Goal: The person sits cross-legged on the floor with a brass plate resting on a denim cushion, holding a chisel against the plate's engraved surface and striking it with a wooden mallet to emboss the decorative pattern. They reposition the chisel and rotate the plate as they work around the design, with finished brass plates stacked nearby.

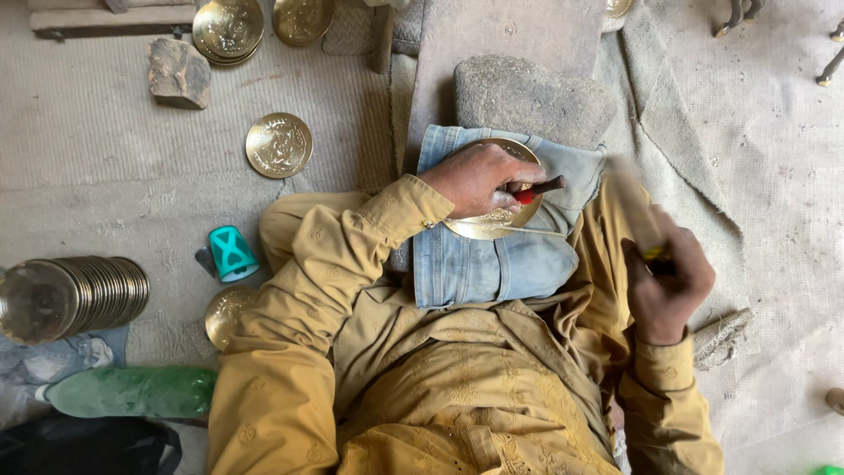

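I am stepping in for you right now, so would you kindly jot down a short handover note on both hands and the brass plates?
Left hand: presses a red-tipped punch onto the brass plate, which lies on folded denim over the lap.
Right hand: raised, gripping a blurred hammer.
Done: cannot tell how much of this plate is worked.
Nearby: stacked plates at left, one patterned plate on the mat, more at top.

Our left hand (475,179) covers much of the brass plate (492,227), hiding the tool (536,188) tip under the fingers. Above our right hand (668,281), the hammer (635,207) is motion-blurred; its head cannot be made out. The plate stack (75,297) is cut off at the left edge.
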Motion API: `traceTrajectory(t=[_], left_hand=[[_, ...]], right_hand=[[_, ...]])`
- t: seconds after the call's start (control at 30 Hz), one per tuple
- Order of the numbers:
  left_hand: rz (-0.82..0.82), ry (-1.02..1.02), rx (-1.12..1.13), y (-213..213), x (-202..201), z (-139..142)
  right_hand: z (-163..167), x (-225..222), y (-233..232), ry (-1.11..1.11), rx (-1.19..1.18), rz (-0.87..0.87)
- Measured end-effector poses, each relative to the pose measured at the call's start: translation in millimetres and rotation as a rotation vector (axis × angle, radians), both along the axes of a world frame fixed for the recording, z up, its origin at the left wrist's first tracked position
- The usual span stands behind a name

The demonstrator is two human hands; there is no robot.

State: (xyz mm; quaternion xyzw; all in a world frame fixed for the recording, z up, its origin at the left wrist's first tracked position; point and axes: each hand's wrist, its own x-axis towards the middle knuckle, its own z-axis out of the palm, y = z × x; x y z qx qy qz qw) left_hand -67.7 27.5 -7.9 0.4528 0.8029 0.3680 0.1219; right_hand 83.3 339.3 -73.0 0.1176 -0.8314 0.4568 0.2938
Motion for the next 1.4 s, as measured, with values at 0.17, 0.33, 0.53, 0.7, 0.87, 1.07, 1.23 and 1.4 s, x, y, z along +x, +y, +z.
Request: traceTrajectory(t=[0.17,0.33,0.53,0.7,0.87,1.07,1.23,1.4], left_hand=[[-0.017,0.060,0.094,0,0,1],[-0.040,-0.001,0.010,1,-1,3],[-0.047,-0.005,0.004,4,-1,3],[-0.076,0.042,-0.001,1,-3,5],[-0.086,-0.002,-0.028,2,0,10],[-0.100,-0.006,-0.067,1,-2,13],[-0.132,0.018,-0.047,2,-3,11],[-0.150,-0.007,-0.036,2,-6,8]], right_hand=[[-2,4,-2,-0.073,-0.042,-0.013],[6,12,-10,-0.130,0.201,-0.151],[6,15,-11,-0.174,0.168,-0.161],[3,16,-12,-0.207,0.361,-0.178],[2,20,-13,-0.121,0.181,-0.144],[-7,18,-8,-0.121,0.123,-0.158],[-11,21,-6,-0.051,0.030,-0.121],[-16,23,-4,-0.046,0.034,-0.062]])
